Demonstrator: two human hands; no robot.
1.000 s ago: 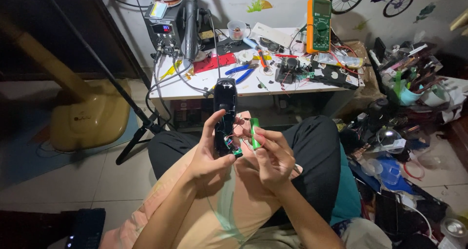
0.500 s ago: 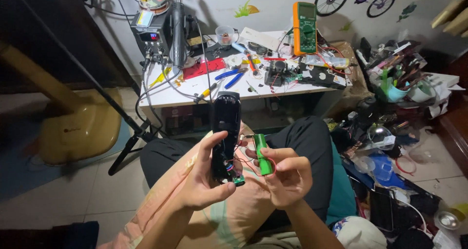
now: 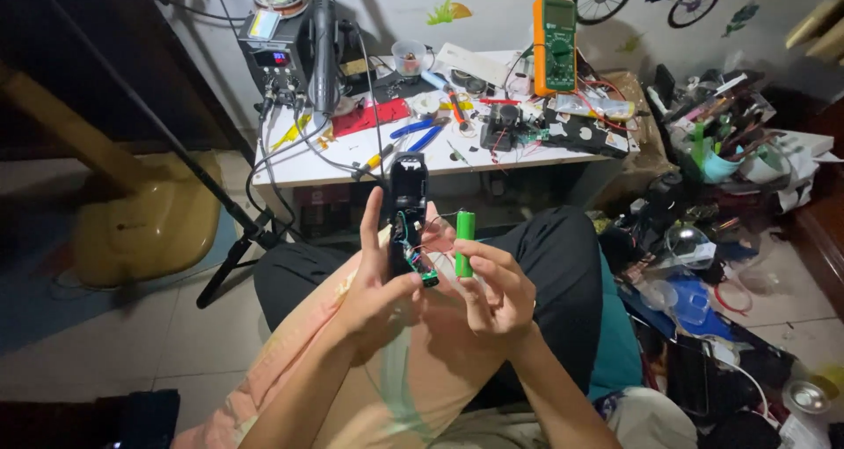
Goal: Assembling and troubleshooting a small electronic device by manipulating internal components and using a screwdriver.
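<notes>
My left hand (image 3: 374,277) grips a black opened device (image 3: 407,213) upright over my lap; coloured wires and a small circuit board show at its lower end. My right hand (image 3: 492,286) pinches a green cylindrical battery cell (image 3: 464,242) upright, just right of the device and slightly apart from it. A thin wire runs from the device toward the cell. I sit with black trousers and a pale shirt below the hands.
A low white table (image 3: 290,167) ahead carries a soldering station (image 3: 277,58), a green and orange multimeter (image 3: 554,44), blue pliers (image 3: 418,132), a red mat and wires. A yellow stool (image 3: 145,225) stands left. Cluttered tools and bags (image 3: 721,141) lie right.
The green cell has come away from the device's side and now stands apart to its right. Both hands rose slightly; the view shifted down and left.
</notes>
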